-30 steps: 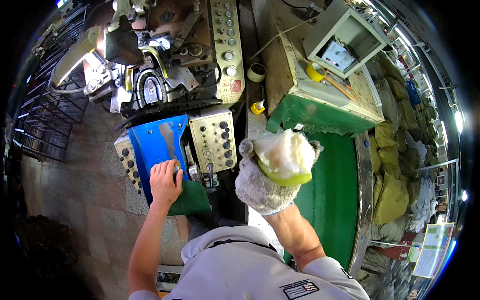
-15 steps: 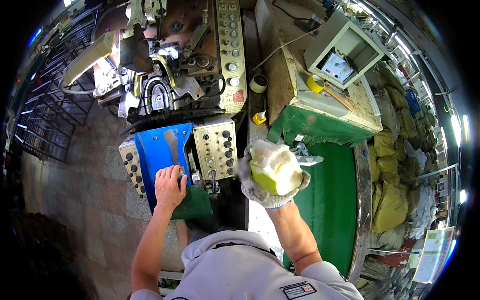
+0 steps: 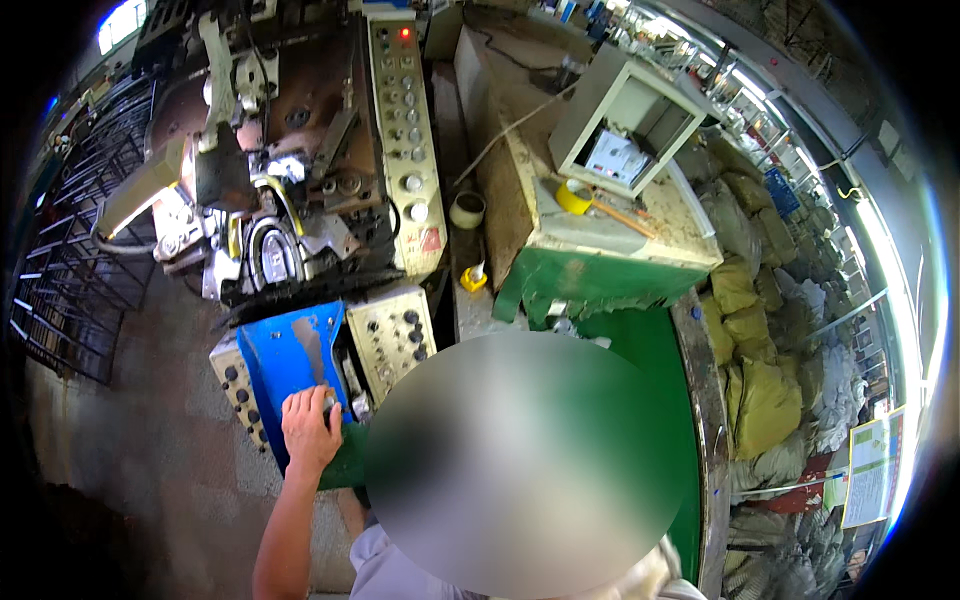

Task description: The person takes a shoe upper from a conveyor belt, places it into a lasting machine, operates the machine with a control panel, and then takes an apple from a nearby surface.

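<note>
My left hand rests at the lower end of the blue metal panel on the machine's front. Its fingers are bent and close together. A small grey part shows between thumb and forefinger, too little of it to name. A large smeared patch covers the lower middle, hiding my right hand and whatever it holds. Beyond the panel stands the machine, with a curved black-and-metal form at its centre. Cream control boxes with black knobs flank the blue panel.
Right of the machine, a worn cabinet carries an open grey box, a yellow tape roll and a wooden-handled tool. A cup and yellow bottle stand between. Sacks are piled right; metal racks stand left.
My view has shifted and tilted. The gloved right hand, which held a green-skinned fruit with white flesh bared, is now hidden by the smeared patch. My left hand stays on the blue panel.
</note>
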Demonstrator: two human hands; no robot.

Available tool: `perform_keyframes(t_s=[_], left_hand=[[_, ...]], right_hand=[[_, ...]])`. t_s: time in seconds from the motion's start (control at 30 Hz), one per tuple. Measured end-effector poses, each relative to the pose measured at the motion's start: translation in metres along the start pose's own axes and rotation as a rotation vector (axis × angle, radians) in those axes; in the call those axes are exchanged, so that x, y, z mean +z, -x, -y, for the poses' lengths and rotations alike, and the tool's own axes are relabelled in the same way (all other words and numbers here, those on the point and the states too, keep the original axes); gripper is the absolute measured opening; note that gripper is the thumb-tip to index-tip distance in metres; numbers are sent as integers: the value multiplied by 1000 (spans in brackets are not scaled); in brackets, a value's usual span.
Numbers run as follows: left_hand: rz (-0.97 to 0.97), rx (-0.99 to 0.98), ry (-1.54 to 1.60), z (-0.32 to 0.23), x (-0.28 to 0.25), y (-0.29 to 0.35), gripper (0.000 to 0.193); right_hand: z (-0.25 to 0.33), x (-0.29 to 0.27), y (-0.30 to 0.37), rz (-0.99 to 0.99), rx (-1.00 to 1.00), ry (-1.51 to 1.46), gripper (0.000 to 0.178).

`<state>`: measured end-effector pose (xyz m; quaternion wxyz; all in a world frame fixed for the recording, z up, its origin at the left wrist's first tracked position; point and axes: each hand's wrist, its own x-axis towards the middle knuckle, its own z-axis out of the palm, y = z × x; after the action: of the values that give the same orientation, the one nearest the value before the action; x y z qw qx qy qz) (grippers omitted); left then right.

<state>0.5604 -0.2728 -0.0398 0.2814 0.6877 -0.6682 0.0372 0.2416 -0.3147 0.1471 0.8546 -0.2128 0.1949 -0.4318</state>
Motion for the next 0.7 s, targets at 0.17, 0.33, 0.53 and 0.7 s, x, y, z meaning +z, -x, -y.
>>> perform_keyframes(t_s=[0.17, 0.33, 0.53, 0.7], left_hand=[[-8, 10, 48, -9, -1, -7, 27], [-23, 7, 43, -1, -9, 0, 28], [-23, 25, 44, -2, -8, 0, 32], [-33, 39, 49, -4, 1, -7, 33]], right_hand=[[9, -8, 19, -85, -71, 75, 63], [7, -11, 16, -103, -91, 85, 72], [10, -5, 21, -98, -110, 117, 84], [11, -2, 21, -57, -123, 145, 94]])
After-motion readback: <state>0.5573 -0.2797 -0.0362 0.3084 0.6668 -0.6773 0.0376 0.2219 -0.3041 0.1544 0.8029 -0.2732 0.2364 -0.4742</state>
